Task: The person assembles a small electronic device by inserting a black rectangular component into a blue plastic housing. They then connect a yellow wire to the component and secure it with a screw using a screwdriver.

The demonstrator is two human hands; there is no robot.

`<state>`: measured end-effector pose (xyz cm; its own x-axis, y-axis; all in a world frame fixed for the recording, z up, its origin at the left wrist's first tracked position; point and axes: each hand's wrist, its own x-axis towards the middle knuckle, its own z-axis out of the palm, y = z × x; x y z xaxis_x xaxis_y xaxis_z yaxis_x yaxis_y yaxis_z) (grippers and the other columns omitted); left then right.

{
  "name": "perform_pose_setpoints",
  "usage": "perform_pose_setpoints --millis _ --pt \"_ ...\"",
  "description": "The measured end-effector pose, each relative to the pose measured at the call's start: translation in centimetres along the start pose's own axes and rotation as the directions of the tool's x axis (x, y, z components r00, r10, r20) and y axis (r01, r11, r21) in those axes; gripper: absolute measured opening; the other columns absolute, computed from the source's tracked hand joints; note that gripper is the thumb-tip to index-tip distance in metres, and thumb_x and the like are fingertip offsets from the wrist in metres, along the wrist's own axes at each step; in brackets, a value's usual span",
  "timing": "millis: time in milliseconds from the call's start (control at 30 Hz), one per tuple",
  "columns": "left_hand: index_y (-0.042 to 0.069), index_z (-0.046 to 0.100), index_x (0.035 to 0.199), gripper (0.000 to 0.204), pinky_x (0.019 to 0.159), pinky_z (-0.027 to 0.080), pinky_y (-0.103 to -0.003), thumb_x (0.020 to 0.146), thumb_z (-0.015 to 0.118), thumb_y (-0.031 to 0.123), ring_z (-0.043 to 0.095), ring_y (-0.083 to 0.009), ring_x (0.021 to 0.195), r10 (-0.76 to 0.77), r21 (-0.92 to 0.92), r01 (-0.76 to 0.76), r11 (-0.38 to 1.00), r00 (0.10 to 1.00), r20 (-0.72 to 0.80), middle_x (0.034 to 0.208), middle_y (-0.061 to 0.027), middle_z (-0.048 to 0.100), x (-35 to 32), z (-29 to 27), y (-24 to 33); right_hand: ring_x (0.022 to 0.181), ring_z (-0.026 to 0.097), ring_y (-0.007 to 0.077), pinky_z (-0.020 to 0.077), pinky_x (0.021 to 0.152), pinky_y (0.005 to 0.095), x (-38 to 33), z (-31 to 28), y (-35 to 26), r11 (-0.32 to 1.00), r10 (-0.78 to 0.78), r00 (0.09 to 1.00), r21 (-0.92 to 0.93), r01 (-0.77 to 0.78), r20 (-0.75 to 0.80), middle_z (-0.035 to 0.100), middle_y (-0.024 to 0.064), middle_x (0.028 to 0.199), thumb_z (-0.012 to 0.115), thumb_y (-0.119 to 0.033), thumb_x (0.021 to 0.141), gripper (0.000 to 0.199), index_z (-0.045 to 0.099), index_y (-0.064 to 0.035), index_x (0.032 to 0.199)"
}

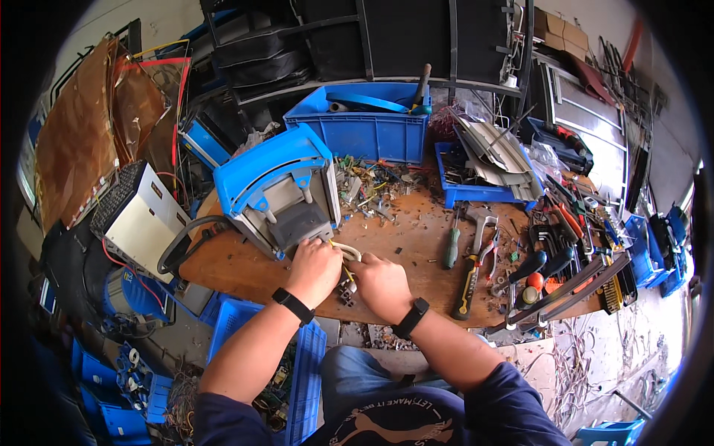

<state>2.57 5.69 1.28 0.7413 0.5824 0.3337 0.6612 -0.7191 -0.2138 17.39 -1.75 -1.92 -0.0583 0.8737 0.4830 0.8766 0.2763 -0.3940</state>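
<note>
A machine housing with a blue frame and pale metal sides stands on the wooden workbench, a dark grey box at its lower part. Against the lower edge of that box, my left hand is closed around a whitish cable with a yellow wire beside it. The cable loops across to my right hand, whose fingers pinch it. Both sets of fingertips are partly hidden. Below and between my hands hangs a small cluster of dark grey connector-like pieces.
Right of my hands lie a green-handled screwdriver, a yellow-and-black handled tool and red pliers. Scrap bits litter the workbench. Behind stands a blue bin; a blue crate sits below the near edge.
</note>
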Motion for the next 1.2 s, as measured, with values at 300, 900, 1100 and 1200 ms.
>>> perform_pose_setpoints --millis 300,900,1100,1200 --pt "0.005 0.063 0.078 0.016 0.079 0.047 -0.041 0.082 0.049 0.009 0.065 -0.0282 0.082 -0.078 -0.047 0.077 0.996 0.997 -0.006 0.077 -0.0125 0.066 -0.4 0.2 0.3 0.054 0.058 0.0113 0.0440 0.045 0.0239 -1.8 3.0 1.5 -0.258 0.108 0.670 0.672 -0.695 0.734 0.064 0.0050 0.072 0.051 -0.032 0.099 0.036 0.064 0.0012 0.094" --pt "0.002 0.065 0.074 0.015 0.073 0.051 -0.043 0.081 0.053 0.009 0.067 -0.0322 0.072 -0.146 -0.111 0.148 0.983 0.989 0.028 0.072 -0.0180 0.067 0.1 0.5 0.7 0.065 0.064 0.0179 0.0525 0.058 0.0291 -1.2 1.3 1.8 0.294 0.112 0.813 0.763 -0.576 0.571 0.067 0.0081 0.080 0.058 -0.027 0.092 0.027 0.067 -0.0035 0.102" --pt "0.001 0.063 0.075 0.012 0.071 0.052 -0.044 0.081 0.056 0.010 0.066 -0.0337 0.071 -0.124 -0.184 0.121 0.976 0.992 -0.004 0.071 -0.0183 0.066 0.0 0.4 0.6 0.060 0.060 0.0104 0.0490 0.053 0.0228 -1.0 3.9 3.4 -0.332 -0.088 0.715 0.657 -0.678 0.693 0.064 0.0035 0.074 0.055 -0.029 0.098 0.031 0.062 -0.0015 0.109" --pt "0.001 0.064 0.077 0.015 0.074 0.051 -0.043 0.081 0.053 0.010 0.067 -0.0320 0.074 -0.132 -0.173 0.130 0.976 0.991 -0.003 0.073 -0.0181 0.067 0.0 0.4 0.7 0.059 0.059 0.0092 0.0477 0.052 0.0219 -0.8 3.9 3.1 -0.363 -0.102 0.734 0.662 -0.656 0.671 0.061 0.0015 0.071 0.058 -0.029 0.097 0.027 0.065 -0.0031 0.098"
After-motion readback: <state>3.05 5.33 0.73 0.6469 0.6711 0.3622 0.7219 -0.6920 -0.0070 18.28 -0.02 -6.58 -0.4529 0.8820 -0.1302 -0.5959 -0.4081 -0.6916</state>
